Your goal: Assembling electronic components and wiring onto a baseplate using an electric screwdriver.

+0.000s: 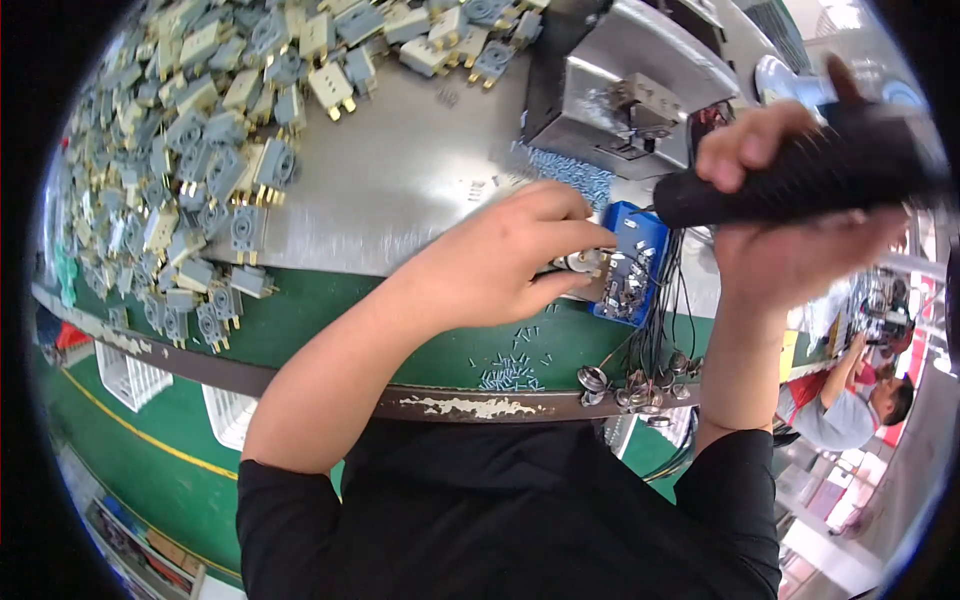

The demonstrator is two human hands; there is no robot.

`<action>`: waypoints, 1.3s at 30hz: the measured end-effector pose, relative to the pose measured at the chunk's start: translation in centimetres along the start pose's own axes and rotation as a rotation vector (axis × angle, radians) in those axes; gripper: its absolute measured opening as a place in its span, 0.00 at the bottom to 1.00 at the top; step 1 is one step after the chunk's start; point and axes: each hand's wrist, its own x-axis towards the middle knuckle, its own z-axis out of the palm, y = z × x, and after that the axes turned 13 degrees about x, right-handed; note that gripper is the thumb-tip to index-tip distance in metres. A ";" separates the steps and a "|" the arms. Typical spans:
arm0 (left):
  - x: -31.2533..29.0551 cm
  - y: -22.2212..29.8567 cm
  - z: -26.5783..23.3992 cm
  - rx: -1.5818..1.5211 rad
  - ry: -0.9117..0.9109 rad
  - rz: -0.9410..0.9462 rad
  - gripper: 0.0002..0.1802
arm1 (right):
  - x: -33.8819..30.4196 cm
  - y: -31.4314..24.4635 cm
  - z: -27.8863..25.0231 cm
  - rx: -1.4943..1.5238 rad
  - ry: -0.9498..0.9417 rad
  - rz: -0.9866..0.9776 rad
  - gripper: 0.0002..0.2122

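Note:
My left hand [515,250] is closed in a pinch round a small whitish, roundish part [578,262] with metal bits on it, held beside the left edge of a blue tray [643,222]. Fingers cover much of that part. Small shiny metal pieces [627,285] lie inside the tray. Raised at the right, my right hand [768,262] wraps round a thick black power screwdriver [800,175]. The tool lies nearly level, its narrower end toward the tray, and hand and tool are smeared by motion.
Grey and cream plug housings [205,150] are heaped at the left. Loose screws lie behind the tray [570,175] and near the front edge [510,372]. A bent metal stand [640,70] rises behind. Dark wires [680,300] hang beside the tray. Another person [840,410] sits far right.

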 end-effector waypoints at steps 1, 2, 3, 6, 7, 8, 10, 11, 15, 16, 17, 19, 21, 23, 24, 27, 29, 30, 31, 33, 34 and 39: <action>0.0 0.1 0.1 0.048 0.057 0.035 0.20 | -0.1 -0.3 0.0 -0.143 0.109 0.075 0.50; 0.0 0.3 0.0 0.056 0.042 0.056 0.20 | -0.1 -0.4 0.2 -0.222 0.125 0.088 0.50; 0.2 0.7 0.0 0.065 0.094 0.076 0.20 | -0.1 -0.6 0.3 -0.303 0.145 0.102 0.49; 0.1 1.6 0.3 0.084 0.105 0.132 0.20 | -0.7 -1.0 -0.2 -0.386 0.028 0.078 0.45; -0.1 1.7 0.5 0.090 0.081 0.143 0.19 | -0.9 -1.2 -0.2 -0.416 -0.012 0.063 0.44; -0.1 1.7 0.8 0.065 0.084 0.123 0.18 | -1.2 -1.2 -0.4 -0.423 -0.027 0.050 0.41; -0.1 1.8 0.9 0.057 0.069 0.116 0.18 | -1.8 -1.7 0.1 -0.444 -0.012 0.061 0.40; -0.1 1.9 1.0 0.045 0.066 0.095 0.18 | -2.0 -1.7 0.5 -0.464 -0.010 0.088 0.39; -0.6 1.9 0.8 0.055 0.067 0.095 0.17 | -3.0 -4.6 2.4 -0.768 -0.047 0.373 0.26; -0.8 1.8 0.7 0.072 0.091 0.105 0.17 | -2.0 -6.5 4.2 -1.243 -0.096 0.615 0.20; -1.0 1.7 0.5 0.090 0.116 0.113 0.17 | -2.9 -6.2 4.1 -1.244 -0.101 0.606 0.20; -0.7 2.3 0.6 0.098 0.178 0.095 0.18 | -5.8 -5.4 2.3 -1.380 -0.365 0.436 0.19; -0.7 2.9 0.9 0.094 0.234 0.080 0.19 | -7.4 -4.2 1.3 -1.066 -0.522 0.354 0.20; -1.1 3.0 1.2 -0.013 0.322 -0.149 0.22 | -8.2 -3.5 2.1 -1.044 -0.433 0.372 0.20; -1.4 2.8 1.1 0.019 0.297 -0.143 0.23 | -8.6 -3.1 2.1 -1.121 -0.414 0.315 0.20; -1.3 3.7 1.1 0.118 0.379 -0.038 0.23 | -9.3 -1.8 1.5 -1.206 -0.356 0.201 0.19; -0.8 4.2 0.9 0.120 0.386 -0.003 0.23 | -9.6 -1.6 1.3 -1.238 -0.329 0.179 0.17; -0.9 4.4 0.9 0.166 0.379 -0.051 0.23 | -9.8 -1.3 1.5 -1.262 -0.308 0.125 0.15; -1.0 4.5 0.9 0.211 0.370 -0.099 0.22 | -9.9 -1.3 1.6 -1.269 -0.296 0.124 0.15; -1.1 4.7 1.0 0.215 0.363 -0.079 0.24 | -10.1 -1.3 1.6 -1.346 -0.317 0.133 0.15; -1.1 5.0 1.0 0.185 0.358 -0.130 0.24 | -10.1 -1.3 1.5 -1.349 -0.314 0.128 0.16; -1.1 5.4 2.1 0.010 0.384 -0.174 0.28 | -9.4 -1.4 -1.4 -1.329 -0.537 -0.119 0.17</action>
